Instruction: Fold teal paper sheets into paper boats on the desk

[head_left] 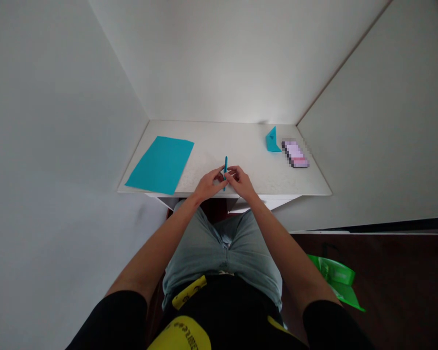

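Between my two hands, close to the desk's front edge, a narrow piece of folded blue paper (226, 162) stands nearly edge-on to me. My left hand (210, 184) pinches it from the left, thumb and fingers closed on it. From the right side my right hand (240, 182) grips the same paper with bent fingers. Its middle is hidden behind my fingertips. A flat blue sheet of paper (162, 164) lies to the left of my hands. Farther back on the right sits a folded blue paper shape (272, 141) with a raised point.
The white desk (219, 136) meets walls at its back and both sides. A phone (295, 153), partly pixelated, lies near its right edge. Beneath the desktop is a white drawer (263, 202). Something green and shiny, of plastic (337, 277), lies below on the right over the dark floor.
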### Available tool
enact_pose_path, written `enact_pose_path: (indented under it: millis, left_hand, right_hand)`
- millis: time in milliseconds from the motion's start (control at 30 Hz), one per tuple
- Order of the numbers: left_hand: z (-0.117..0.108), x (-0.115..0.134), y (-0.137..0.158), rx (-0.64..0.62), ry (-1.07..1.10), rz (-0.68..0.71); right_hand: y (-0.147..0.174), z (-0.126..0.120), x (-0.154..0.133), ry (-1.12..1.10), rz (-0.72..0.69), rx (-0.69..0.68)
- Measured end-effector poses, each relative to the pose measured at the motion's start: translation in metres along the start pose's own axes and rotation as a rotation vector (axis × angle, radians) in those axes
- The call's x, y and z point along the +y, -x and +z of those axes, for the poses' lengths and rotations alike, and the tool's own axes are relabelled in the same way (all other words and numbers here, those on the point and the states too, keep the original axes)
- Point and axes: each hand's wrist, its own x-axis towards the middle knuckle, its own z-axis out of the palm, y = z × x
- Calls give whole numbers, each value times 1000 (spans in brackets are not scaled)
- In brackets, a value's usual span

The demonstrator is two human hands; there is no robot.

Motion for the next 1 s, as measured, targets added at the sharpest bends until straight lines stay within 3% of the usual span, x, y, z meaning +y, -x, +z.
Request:
enact_pose_path:
  millis: [300, 500, 1000]
  left_hand:
    - [-1, -4, -6, -39, 72, -109]
    - [-2, -8, -9, -59, 171, -114]
    - [-8, -10, -9, -51, 259, -127]
  right_hand:
    - [-1, -1, 0, 116, 6, -54]
    - [1, -4, -1, 46, -2, -87]
    - [-1, -6, 8, -15, -11, 2]
